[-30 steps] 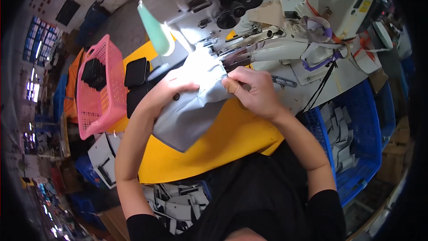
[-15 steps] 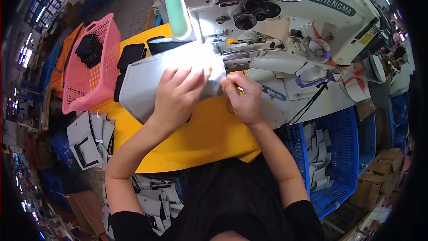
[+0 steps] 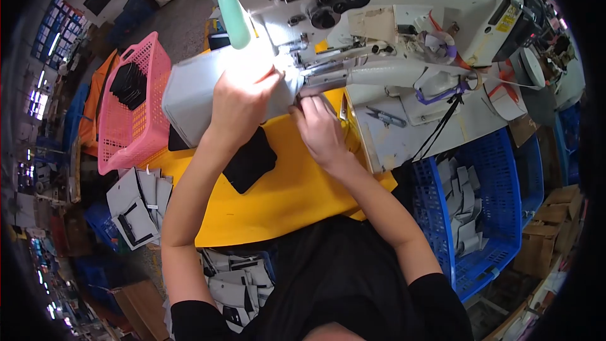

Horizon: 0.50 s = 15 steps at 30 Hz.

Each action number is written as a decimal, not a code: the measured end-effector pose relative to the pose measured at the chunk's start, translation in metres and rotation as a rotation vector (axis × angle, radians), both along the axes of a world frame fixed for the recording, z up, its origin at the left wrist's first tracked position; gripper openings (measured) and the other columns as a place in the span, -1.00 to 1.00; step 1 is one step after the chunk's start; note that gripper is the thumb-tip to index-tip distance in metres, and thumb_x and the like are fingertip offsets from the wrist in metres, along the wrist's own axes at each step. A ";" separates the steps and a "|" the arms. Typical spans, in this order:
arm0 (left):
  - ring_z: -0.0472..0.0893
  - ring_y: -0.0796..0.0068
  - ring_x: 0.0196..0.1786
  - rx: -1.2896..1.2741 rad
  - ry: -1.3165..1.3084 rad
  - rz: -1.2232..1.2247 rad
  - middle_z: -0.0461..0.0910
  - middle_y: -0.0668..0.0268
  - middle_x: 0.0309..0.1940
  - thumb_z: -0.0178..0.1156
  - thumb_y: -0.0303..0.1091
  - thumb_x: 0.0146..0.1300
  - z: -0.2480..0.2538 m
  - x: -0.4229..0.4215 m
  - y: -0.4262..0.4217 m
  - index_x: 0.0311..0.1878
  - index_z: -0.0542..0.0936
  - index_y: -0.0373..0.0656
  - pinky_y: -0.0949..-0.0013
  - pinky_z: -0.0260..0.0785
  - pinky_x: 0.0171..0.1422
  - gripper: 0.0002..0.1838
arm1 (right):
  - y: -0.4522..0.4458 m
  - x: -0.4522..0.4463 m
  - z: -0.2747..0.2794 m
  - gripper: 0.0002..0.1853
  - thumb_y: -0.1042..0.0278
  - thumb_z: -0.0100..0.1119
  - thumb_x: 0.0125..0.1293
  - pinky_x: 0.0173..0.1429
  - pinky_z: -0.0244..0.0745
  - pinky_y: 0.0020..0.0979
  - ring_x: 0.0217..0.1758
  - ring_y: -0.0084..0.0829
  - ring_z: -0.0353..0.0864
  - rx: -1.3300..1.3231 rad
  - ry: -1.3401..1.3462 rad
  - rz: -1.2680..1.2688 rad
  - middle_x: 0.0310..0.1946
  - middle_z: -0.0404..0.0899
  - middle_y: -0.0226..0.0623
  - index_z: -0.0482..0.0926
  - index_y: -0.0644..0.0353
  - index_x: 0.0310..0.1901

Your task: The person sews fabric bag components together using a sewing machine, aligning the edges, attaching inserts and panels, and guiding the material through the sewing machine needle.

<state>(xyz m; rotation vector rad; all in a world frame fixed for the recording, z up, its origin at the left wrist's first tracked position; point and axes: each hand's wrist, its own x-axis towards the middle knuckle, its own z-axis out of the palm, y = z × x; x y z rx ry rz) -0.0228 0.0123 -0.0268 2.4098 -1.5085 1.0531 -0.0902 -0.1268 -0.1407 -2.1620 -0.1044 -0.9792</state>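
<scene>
A stiff grey fabric box (image 3: 192, 88), perhaps a bag body, sits at the narrow arm of a white sewing machine (image 3: 379, 76). My left hand (image 3: 240, 104) is closed on the box's upper side close to the needle area, where lamp glare washes out the detail. Below the machine arm, my right hand (image 3: 320, 131) has its fingers bent in at the box's right edge; the fingertips are partly hidden. A black flat piece (image 3: 252, 163) lies on the yellow table cover (image 3: 278, 205) between my forearms.
At left stands a pink basket (image 3: 129, 136) holding black pieces (image 3: 128, 85). Grey panels (image 3: 129, 205) are stacked beside it. Thread snips (image 3: 386, 117) rest right of my right hand. A blue crate (image 3: 499, 215) contains grey strips (image 3: 463, 208). A green lamp (image 3: 233, 16) hangs over the work.
The grey box has turned and shifted, uncovering the black piece on the yellow cover. My left hand's fingers have curled in; my right hand has moved below the machine arm. The view has shifted slightly.
</scene>
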 end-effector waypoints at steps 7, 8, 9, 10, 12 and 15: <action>0.64 0.32 -0.25 0.040 -0.008 0.026 0.65 0.38 -0.25 0.23 -0.50 0.00 0.008 -0.004 -0.003 -0.17 0.70 -0.07 0.30 0.47 -0.12 -0.72 | 0.015 0.023 -0.011 -0.74 0.23 0.17 0.39 -0.35 0.45 -0.15 -0.44 0.01 0.58 0.235 0.067 0.159 -0.48 0.55 -0.01 0.53 0.32 -0.29; 0.64 0.33 -0.25 0.051 -0.026 0.033 0.65 0.38 -0.26 0.22 -0.50 0.00 0.009 -0.004 -0.003 -0.17 0.69 -0.07 0.30 0.47 -0.12 -0.73 | 0.012 0.028 -0.011 -0.72 0.24 0.16 0.40 -0.37 0.44 -0.18 -0.48 -0.03 0.58 0.234 0.107 0.210 -0.52 0.53 0.00 0.53 0.32 -0.34; 0.64 0.33 -0.25 0.051 -0.032 0.041 0.65 0.38 -0.26 0.22 -0.50 0.00 0.008 -0.004 -0.003 -0.17 0.69 -0.07 0.30 0.47 -0.12 -0.73 | 0.011 0.032 -0.011 -0.70 0.25 0.15 0.41 -0.39 0.44 -0.21 -0.51 -0.07 0.57 0.232 0.146 0.262 -0.57 0.51 0.01 0.53 0.32 -0.38; 0.64 0.33 -0.24 0.059 -0.029 0.039 0.64 0.39 -0.26 0.22 -0.49 0.00 0.006 -0.004 -0.002 -0.17 0.69 -0.08 0.31 0.47 -0.12 -0.73 | 0.012 0.035 -0.013 -0.70 0.25 0.15 0.41 -0.39 0.44 -0.21 -0.51 -0.07 0.57 0.229 0.141 0.272 -0.57 0.51 0.01 0.53 0.32 -0.38; 0.64 0.35 -0.23 0.066 -0.023 0.042 0.63 0.40 -0.25 0.22 -0.49 0.00 0.004 -0.004 -0.002 -0.18 0.68 -0.09 0.32 0.47 -0.11 -0.74 | 0.015 0.042 -0.024 -0.65 0.25 0.11 0.44 -0.44 0.39 -0.31 -0.58 -0.26 0.52 0.341 0.007 0.322 -0.65 0.47 -0.10 0.52 0.33 -0.45; 0.64 0.35 -0.21 0.074 -0.004 0.054 0.62 0.40 -0.25 0.22 -0.48 0.02 0.007 -0.007 -0.003 -0.17 0.67 -0.09 0.31 0.48 -0.11 -0.74 | 0.019 0.047 -0.039 -0.61 0.22 0.12 0.44 -0.46 0.37 -0.34 -0.62 -0.32 0.52 0.447 -0.020 0.378 -0.68 0.48 -0.13 0.52 0.34 -0.50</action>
